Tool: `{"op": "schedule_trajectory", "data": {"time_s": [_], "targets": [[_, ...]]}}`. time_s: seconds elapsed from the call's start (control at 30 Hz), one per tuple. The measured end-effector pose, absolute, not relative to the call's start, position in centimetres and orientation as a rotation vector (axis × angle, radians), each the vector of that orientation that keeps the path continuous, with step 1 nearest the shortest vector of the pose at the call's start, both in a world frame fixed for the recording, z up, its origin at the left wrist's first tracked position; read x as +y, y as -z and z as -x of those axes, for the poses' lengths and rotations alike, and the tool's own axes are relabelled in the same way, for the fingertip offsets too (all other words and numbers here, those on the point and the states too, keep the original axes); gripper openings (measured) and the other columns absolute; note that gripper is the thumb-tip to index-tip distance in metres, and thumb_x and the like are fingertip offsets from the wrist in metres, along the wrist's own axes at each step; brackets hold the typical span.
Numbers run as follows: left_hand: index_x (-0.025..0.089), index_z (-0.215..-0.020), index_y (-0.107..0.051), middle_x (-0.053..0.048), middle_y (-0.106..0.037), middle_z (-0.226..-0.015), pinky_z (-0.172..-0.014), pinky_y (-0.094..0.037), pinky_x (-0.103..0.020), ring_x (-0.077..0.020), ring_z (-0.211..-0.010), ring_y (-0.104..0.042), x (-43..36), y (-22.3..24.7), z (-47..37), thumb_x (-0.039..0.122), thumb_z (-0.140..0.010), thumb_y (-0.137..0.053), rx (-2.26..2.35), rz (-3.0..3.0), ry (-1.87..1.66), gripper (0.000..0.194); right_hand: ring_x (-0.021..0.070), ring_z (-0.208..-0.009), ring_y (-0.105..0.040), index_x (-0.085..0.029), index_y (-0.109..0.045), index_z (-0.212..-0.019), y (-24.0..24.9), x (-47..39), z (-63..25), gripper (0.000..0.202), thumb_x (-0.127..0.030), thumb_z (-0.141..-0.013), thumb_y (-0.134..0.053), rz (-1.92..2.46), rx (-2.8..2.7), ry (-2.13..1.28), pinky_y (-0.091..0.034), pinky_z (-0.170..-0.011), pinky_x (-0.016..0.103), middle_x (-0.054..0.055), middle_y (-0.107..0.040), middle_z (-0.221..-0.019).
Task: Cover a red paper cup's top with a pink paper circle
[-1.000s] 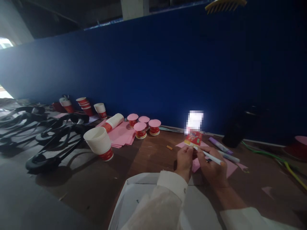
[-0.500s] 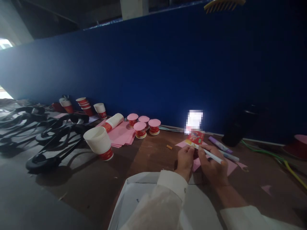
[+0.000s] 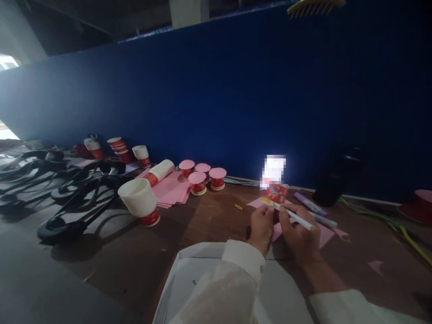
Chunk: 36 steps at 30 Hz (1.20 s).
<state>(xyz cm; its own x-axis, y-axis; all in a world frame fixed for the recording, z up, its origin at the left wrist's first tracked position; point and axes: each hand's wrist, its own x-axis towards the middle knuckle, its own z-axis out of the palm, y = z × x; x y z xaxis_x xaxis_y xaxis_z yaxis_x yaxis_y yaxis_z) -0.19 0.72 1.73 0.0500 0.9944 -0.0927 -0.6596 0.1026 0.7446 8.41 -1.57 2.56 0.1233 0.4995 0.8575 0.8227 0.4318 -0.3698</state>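
Pinching, left hand (image 3: 262,227): fingers closed together on the near, yellow edge of a red printed piece (image 3: 276,193); grip narrow;
Pen, white (image 3: 299,217): held in the right hand (image 3: 302,231), thumb and fingers drawn in around the barrel; front end close to the left fingertips, exact contact too small to tell;
Red piece, location: raised in front of the person, over pink scraps (image 3: 326,236) on the brown tabletop (image 3: 212,216);
Step in hand: judged to be pen work along the piece's near edge, one hand steadying, the other guiding;
Next move: seems to call for a firm left pinch and a light, controlled pen, with fingertips clear of its point;
Markers, two: purple one (image 3: 308,203) and pale one (image 3: 324,220), lying beyond the right hand;
Pink-topped cups, four (image 3: 218,173): standing upright, grouped left of the hands;
Cup stack, white and red (image 3: 137,195): tilted, farther left, near pink sheets (image 3: 172,189);
Orange bit, small (image 3: 238,207): loose on the tabletop, left of the left hand
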Motion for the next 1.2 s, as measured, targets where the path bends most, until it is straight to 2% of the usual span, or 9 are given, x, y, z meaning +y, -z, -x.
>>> {"op": "schedule_trajectory", "data": {"time_s": [0.37,0.6,0.8,1.0,1.2], "targets": [[0.017,-0.062,-0.063,0.003,-0.054,-0.055,-0.067,-0.047,-0.028,-0.0121,-0.055,-0.049,0.69,-2.11,0.44,0.029,-0.072,-0.072,0.769,-0.605,-1.377,0.018,0.0226,-0.078,-0.068,-0.019,-0.071,-0.088,-2.37,-1.57,-8.41,0.018,-0.033,-0.091,-0.059,1.207,-1.568,0.341,-0.051,-0.077,0.037,0.006,-0.074,-0.082],[0.018,-0.057,-0.059,0.003,-0.051,-0.054,-0.068,-0.047,-0.028,-0.0121,-0.054,-0.048,0.88,-2.17,0.49,0.023,-0.076,-0.068,0.759,-0.529,-1.362,0.022,0.0214,-0.074,-0.067,-0.02,-0.071,-0.085,-2.38,-1.56,-8.51,0.019,-0.033,-0.091,-0.06,1.218,-1.565,0.331,-0.05,-0.074,0.035,0.005,-0.073,-0.078],[0.016,-0.065,-0.061,0.0,-0.059,-0.06,-0.069,-0.048,-0.026,-0.0114,-0.057,-0.055,1.08,-2.19,0.52,0.024,-0.074,-0.073,0.661,-0.403,-1.376,0.017,0.0227,-0.076,-0.068,-0.02,-0.071,-0.083,-2.51,-1.58,-8.56,0.019,-0.034,-0.089,-0.06,1.285,-1.498,0.303,-0.05,-0.078,0.037,0.005,-0.074,-0.079],[0.013,-0.07,-0.064,-0.003,-0.065,-0.065,-0.072,-0.05,-0.028,-0.0134,-0.061,-0.062,0.92,-2.11,0.65,0.028,-0.067,-0.08,0.613,-0.357,-1.377,0.021,0.0233,-0.077,-0.068,-0.021,-0.07,-0.083,-2.54,-1.61,-8.59,0.021,-0.036,-0.089,-0.058,1.297,-1.464,0.265,-0.05,-0.079,0.038,0.007,-0.075,-0.081],[0.015,-0.063,-0.06,0.001,-0.06,-0.057,-0.065,-0.05,-0.026,-0.0108,-0.053,-0.056,1.02,-2.18,0.51,0.026,-0.066,-0.079,0.67,-0.348,-1.376,0.022,0.0236,-0.079,-0.068,-0.02,-0.072,-0.083,-2.48,-1.67,-8.48,0.021,-0.036,-0.089,-0.06,1.255,-1.533,0.3,-0.049,-0.08,0.038,0.006,-0.074,-0.081]]}}
